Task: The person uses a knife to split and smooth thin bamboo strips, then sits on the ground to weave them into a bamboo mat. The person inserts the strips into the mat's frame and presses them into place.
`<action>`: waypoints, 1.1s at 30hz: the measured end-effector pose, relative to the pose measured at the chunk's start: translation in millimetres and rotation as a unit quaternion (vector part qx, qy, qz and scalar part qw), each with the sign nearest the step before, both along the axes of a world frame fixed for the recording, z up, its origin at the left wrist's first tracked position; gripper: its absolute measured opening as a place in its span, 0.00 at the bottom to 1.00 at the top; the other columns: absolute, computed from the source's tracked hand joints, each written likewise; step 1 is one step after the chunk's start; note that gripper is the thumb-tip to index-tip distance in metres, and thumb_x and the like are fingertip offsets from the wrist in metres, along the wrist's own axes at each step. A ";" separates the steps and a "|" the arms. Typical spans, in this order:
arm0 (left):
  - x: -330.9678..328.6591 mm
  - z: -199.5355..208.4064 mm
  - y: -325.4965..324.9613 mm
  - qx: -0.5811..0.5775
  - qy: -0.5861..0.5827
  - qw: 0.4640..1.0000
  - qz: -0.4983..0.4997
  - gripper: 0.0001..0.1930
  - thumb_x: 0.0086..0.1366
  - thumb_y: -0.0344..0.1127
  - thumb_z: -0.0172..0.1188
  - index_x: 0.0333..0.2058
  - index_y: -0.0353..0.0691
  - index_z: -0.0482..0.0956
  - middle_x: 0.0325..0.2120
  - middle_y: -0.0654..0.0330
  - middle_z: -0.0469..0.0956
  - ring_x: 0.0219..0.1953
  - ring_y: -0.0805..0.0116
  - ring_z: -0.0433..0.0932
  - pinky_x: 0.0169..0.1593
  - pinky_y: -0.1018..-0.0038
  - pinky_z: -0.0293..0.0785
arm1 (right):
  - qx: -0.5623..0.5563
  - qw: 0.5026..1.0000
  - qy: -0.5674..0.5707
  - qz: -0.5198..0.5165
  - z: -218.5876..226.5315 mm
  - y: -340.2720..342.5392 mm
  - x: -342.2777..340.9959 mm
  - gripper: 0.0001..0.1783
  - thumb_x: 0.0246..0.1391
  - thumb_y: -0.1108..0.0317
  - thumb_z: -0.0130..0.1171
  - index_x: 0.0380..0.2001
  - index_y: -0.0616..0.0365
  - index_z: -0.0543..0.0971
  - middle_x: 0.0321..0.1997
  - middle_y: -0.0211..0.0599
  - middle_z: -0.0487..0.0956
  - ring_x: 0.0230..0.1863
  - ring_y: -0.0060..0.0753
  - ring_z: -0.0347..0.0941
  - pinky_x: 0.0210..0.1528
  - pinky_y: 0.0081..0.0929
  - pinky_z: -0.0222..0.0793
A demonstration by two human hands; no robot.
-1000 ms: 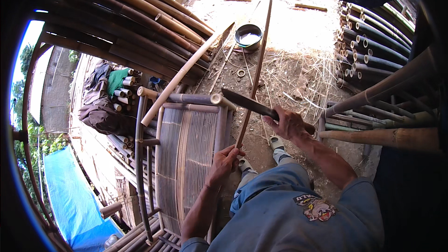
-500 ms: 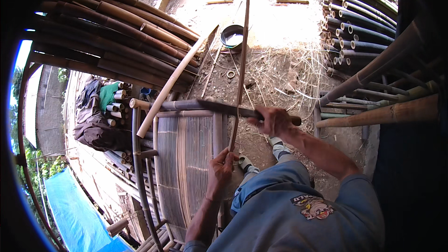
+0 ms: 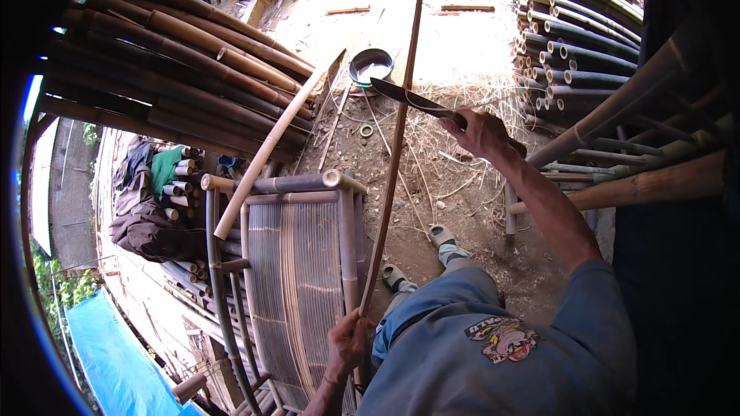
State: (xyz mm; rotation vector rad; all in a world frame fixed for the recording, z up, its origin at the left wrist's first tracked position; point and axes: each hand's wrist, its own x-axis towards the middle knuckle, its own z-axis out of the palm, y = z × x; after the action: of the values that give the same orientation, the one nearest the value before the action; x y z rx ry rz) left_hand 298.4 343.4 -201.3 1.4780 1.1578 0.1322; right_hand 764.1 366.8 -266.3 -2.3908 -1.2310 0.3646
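My left hand [image 3: 348, 345] is closed around the lower end of a long, narrow brown bamboo strip [image 3: 394, 162], beside the slatted bamboo bench [image 3: 266, 262]. The strip slants up and away to the far edge of the view. My right hand [image 3: 482, 135] grips the handle of a machete [image 3: 426, 105]. Its dark blade points to the far left and crosses the strip well beyond my left hand. Whether the edge bites into the strip, I cannot tell.
A pale split bamboo pole [image 3: 277, 135] leans across the bench's far left corner. Bamboo poles are stacked at the left [image 3: 193, 54] and far right [image 3: 582, 54]. A dark bucket [image 3: 371, 67] stands on the ground beyond, near scattered shavings [image 3: 478, 119].
The machete has moved away from my body, from over the bench's far edge to farther up the strip. My left hand has drawn nearer to me with the strip's lower end.
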 end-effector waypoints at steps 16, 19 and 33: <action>29.1 -17.5 19.7 -0.171 -0.103 0.976 0.087 0.21 0.73 0.39 0.46 0.61 0.38 0.64 0.23 0.62 0.77 0.14 0.86 0.61 0.17 0.86 0.56 | -0.009 0.984 0.141 -0.109 -52.3 -27.5 -8.2 0.42 0.56 0.24 0.35 0.30 0.56 0.75 0.14 0.26 0.68 0.11 0.20 0.64 0.11 0.27 0.62; 74.3 -24.6 53.2 -0.218 -0.158 0.959 0.092 0.20 0.74 0.40 0.45 0.60 0.40 0.66 0.20 0.65 0.74 0.13 0.85 0.60 0.15 0.86 0.55 | 0.035 0.990 0.135 0.038 -29.7 -46.9 -107.8 0.37 0.60 0.29 0.35 0.31 0.54 0.72 0.14 0.27 0.69 0.12 0.19 0.65 0.11 0.29 0.65; 117.5 11.0 44.7 -0.204 -0.147 0.964 0.085 0.21 0.73 0.41 0.48 0.61 0.40 0.68 0.17 0.72 0.65 0.14 0.86 0.59 0.17 0.86 0.56 | 0.195 0.952 0.095 0.216 -3.0 -66.4 -181.2 0.33 0.59 0.33 0.44 0.36 0.56 0.74 0.19 0.45 0.77 0.22 0.49 0.78 0.29 0.45 0.73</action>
State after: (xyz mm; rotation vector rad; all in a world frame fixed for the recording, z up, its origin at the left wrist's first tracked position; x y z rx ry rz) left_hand 415.9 388.1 -190.2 0.9580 0.9961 0.2089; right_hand 582.8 300.3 -269.3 -1.7086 -1.5633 0.4238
